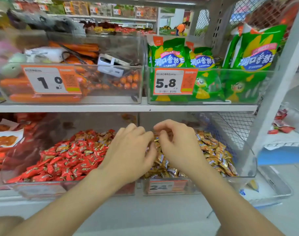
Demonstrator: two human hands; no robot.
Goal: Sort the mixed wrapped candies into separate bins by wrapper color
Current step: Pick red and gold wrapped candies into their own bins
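Note:
Two clear bins stand side by side on the lower shelf. The left bin (39,189) is heaped with red-wrapped candies (72,157). The right bin (247,167) is heaped with gold-wrapped candies (215,154). Both my hands reach into the left part of the gold bin, close together. My left hand (130,150) has its fingers curled down into the gold candies; what they hold is hidden. My right hand (177,145) has curled fingers with thumb and fingertips brought together above the pile; any candy between them is too small to make out.
The upper shelf (111,108) overhangs the bins, carrying a clear bin of orange sausages (73,79) and a bin of green corn-sausage packs (205,70). A wire mesh panel (237,123) and a grey upright (278,92) close the right side. Red packets (2,147) lie at far left.

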